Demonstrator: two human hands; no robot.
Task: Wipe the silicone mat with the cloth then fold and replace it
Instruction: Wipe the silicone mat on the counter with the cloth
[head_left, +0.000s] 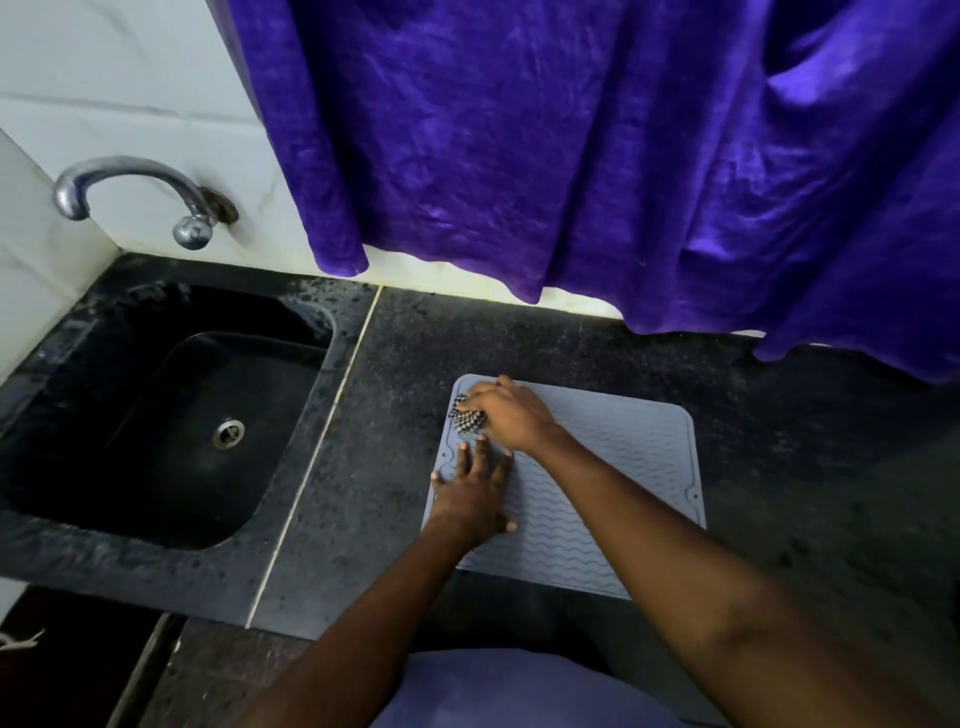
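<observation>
Wiping step in hand. Silicone mat (623, 457) lay flat on tabletop (519, 332), 3 o'clock of sink (171, 405). Right hand (511, 415) gripped bunched cloth (467, 418) at mat's 11 o'clock corner. Left hand (475, 496), fingers spread, pinned 9 o'clock edge. Next, likely: sweep cloth toward 3 o'clock side.

cloth (467, 419): under right grip (511, 415), on mat (618, 467) | left grip (475, 493): just before it, on mat | mat: on worktop (415, 343) | sink (171, 483): left of grips

Reaches forward, presses the left grip (475, 493) flat, palm down, fingers spread and thumb out, and curls the right grip (511, 413), just beyond it with wrist angled leftward, over a bunched checked cloth (466, 417).
</observation>
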